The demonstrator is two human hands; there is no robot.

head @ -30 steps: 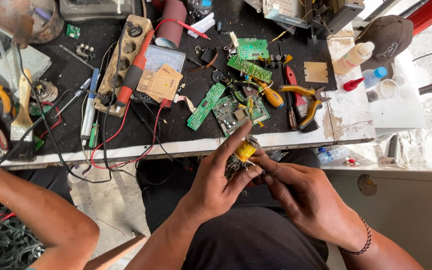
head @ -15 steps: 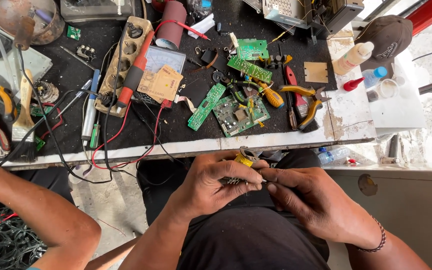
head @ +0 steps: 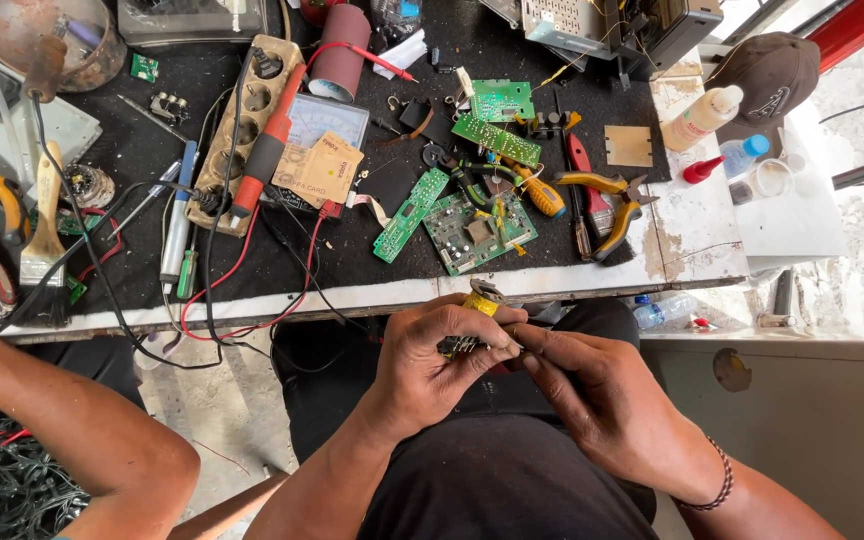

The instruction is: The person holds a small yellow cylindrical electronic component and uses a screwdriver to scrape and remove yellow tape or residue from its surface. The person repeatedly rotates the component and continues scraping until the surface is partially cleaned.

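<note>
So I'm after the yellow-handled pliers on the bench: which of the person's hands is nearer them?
Right. The right hand sits below the yellow-handled pliers, off the bench edge; the left hand lies further left, fingers around a small yellow part.

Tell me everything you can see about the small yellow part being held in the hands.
The small yellow part is mostly hidden. A yellow, plastic-looking body shows above the left hand, with a pale metal-looking piece at its top and dark bits sticking out lower down, between the fingers. The left hand wraps around it; the right hand meets it with its fingertips at the dark end. It is held above the lap, just in front of the workbench edge. What kind of part it is cannot be told.
</note>
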